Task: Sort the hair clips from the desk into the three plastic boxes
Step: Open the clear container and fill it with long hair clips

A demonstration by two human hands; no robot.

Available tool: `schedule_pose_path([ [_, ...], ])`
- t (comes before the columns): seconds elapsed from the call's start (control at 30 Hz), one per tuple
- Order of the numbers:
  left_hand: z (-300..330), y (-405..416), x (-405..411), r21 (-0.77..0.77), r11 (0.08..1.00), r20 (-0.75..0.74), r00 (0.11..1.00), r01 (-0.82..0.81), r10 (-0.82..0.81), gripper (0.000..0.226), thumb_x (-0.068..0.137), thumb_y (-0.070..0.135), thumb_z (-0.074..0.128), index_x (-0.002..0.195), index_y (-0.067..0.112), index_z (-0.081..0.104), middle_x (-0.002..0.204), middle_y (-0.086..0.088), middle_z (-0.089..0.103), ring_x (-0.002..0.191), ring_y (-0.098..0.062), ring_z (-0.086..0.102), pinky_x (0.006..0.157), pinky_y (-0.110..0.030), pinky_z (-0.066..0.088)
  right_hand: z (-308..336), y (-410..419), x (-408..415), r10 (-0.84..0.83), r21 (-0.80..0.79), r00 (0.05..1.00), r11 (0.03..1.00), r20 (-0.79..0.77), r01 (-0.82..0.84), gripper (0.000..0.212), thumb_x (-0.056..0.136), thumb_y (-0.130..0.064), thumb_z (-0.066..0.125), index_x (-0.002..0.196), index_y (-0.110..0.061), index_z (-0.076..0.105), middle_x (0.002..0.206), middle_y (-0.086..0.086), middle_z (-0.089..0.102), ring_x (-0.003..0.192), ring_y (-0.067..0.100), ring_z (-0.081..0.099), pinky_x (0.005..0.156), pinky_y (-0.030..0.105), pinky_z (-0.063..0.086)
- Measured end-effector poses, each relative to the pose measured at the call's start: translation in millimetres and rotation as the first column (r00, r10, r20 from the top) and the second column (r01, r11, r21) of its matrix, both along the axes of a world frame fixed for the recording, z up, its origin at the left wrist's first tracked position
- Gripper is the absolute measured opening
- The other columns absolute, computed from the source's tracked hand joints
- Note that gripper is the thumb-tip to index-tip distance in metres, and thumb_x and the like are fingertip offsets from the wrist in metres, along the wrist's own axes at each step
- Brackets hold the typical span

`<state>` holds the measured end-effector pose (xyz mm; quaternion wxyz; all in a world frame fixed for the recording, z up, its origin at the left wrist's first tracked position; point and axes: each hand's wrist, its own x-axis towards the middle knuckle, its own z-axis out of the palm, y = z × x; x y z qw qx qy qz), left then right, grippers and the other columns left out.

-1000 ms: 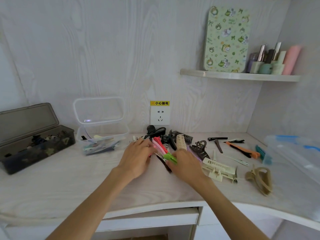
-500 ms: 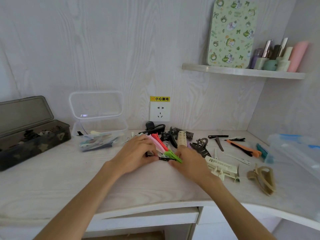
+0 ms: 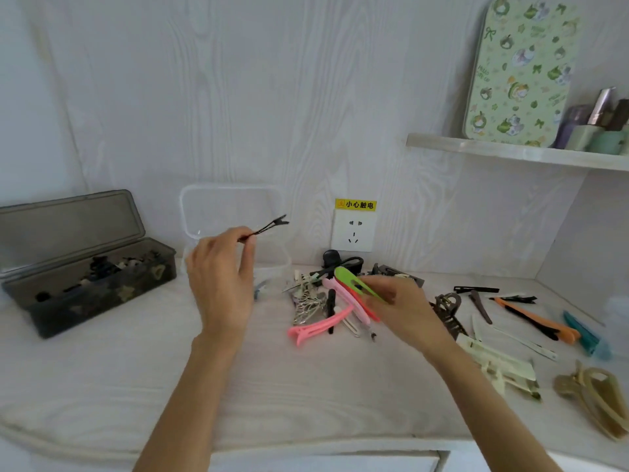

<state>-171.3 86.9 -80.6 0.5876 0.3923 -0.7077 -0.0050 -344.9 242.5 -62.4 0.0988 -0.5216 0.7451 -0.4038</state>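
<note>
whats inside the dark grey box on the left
The open dark box holds a jumble of small clips, mostly dark with a few pale ones. Its tinted front wall blurs them, so kinds and count are unclear.

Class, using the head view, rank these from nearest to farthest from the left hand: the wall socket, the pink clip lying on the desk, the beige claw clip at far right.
From the left hand:
1. Pink clip, on the desk just to its right.
2. Wall socket, farther right, on the back wall.
3. Beige claw clip, at the desk's far right edge.
</note>
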Motion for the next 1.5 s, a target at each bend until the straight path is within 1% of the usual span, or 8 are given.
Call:
schedule_pose_path([
  [0.17, -12, -22, 17, 0.241, 0.932, 0.042, 0.963, -0.269, 0.267, 0.013, 0.089, 0.022, 0.057, 0.099, 0.023, 0.066, 0.109, -0.004, 0.063, 0.107, -0.028, 0.045, 0.096, -0.044, 0.032, 0, -87, 44, -0.014, -0.265, 0.969, 0.963, -0.245, -0.053, 0.032, 0.088, -0.010, 0.055, 0.114, -0.024, 0.066, 0.101, 0.000, 0.069, 0.094, 0.018, 0.061, 0.090, 0.034, 0.044],
  [0.4, -26, -32, 17, 0.342, 0.917, 0.126, 0.977, -0.204, 0.171, 0.032, 0.097, 0.024, 0.040, 0.123, 0.018, 0.059, 0.130, -0.006, 0.057, 0.132, -0.024, 0.037, 0.116, -0.046, 0.007, -14, -147, 77, 0.166, -0.168, 0.944, 0.961, -0.284, -0.220, 0.041, 0.091, 0.000, 0.041, 0.124, -0.016, 0.059, 0.124, 0.004, 0.062, 0.117, 0.020, 0.054, 0.107, 0.032, 0.031],
  [0.53, -23, -33, 15, 0.352, 0.915, 0.134, 0.978, -0.199, 0.161, 0.045, 0.099, 0.035, 0.030, 0.141, 0.020, 0.037, 0.148, -0.004, 0.038, 0.141, -0.021, 0.022, 0.117, -0.044, -0.003, -6, -116, 57, 0.165, -0.200, 0.958, 0.956, -0.235, -0.214, 0.038, 0.091, -0.005, 0.048, 0.124, -0.019, 0.058, 0.127, 0.000, 0.058, 0.121, 0.014, 0.048, 0.103, 0.018, 0.031],
  [0.7, -4, 6, -11, 0.026, 0.997, 0.218, 0.973, 0.075, -0.079, 0.035, 0.091, 0.039, 0.045, 0.118, 0.023, 0.057, 0.123, 0.002, 0.058, 0.114, -0.018, 0.047, 0.097, -0.032, 0.032, 8, -49, 3, 0.008, -0.032, 0.978, 0.999, -0.210, -0.015, 0.022, 0.088, -0.014, 0.057, 0.104, -0.023, 0.070, 0.098, -0.007, 0.070, 0.085, 0.006, 0.063, 0.085, 0.027, 0.052],
  [0.83, -15, 40, -36, 0.241, 0.824, 0.574, 0.609, 0.514, -0.547, 0.024, 0.078, 0.043, 0.060, 0.099, 0.032, 0.063, 0.100, 0.015, 0.062, 0.095, -0.008, 0.049, 0.080, -0.023, 0.040, -13, -18, -9, -0.073, 0.052, 0.936, 0.994, -0.343, 0.097, 0.020, 0.087, -0.021, 0.054, 0.097, -0.028, 0.070, 0.090, -0.005, 0.072, 0.082, 0.013, 0.064, 0.075, 0.033, 0.052],
  [1.03, -24, 34, -37, 0.235, 0.859, 0.560, 0.659, 0.454, -0.502, 0.027, 0.071, 0.022, 0.058, 0.096, 0.031, 0.063, 0.095, 0.014, 0.063, 0.092, -0.010, 0.055, 0.072, -0.023, 0.040, -45, -18, -10, -0.074, 0.110, 0.856, 0.982, -0.512, 0.151, 0.039, 0.092, -0.027, 0.048, 0.131, -0.022, 0.045, 0.116, 0.002, 0.049, 0.110, 0.021, 0.044, 0.085, 0.030, 0.037],
  [1.2, -28, 30, -37, 0.114, 0.946, 0.579, 0.754, 0.303, -0.311, 0.027, 0.074, 0.015, 0.059, 0.096, 0.028, 0.068, 0.098, 0.010, 0.064, 0.095, -0.016, 0.053, 0.074, -0.026, 0.035, -46, -19, -12, -0.151, 0.145, 0.840, 0.954, -0.520, 0.261, 0.032, 0.096, -0.026, 0.042, 0.125, -0.014, 0.049, 0.120, 0.008, 0.048, 0.113, 0.026, 0.046, 0.089, 0.034, 0.039],
  [1.5, -40, 41, -58, 0.165, 0.897, 0.670, 0.621, 0.410, -0.407, 0.029, 0.087, 0.047, 0.048, 0.103, 0.031, 0.067, 0.119, 0.016, 0.054, 0.115, -0.012, 0.042, 0.091, -0.028, 0.029, -43, -17, -17, -0.208, 0.175, 0.856, 0.930, -0.473, 0.323, 0.033, 0.092, -0.041, 0.049, 0.108, -0.014, 0.060, 0.108, 0.006, 0.060, 0.103, 0.024, 0.055, 0.074, 0.032, 0.038],
])
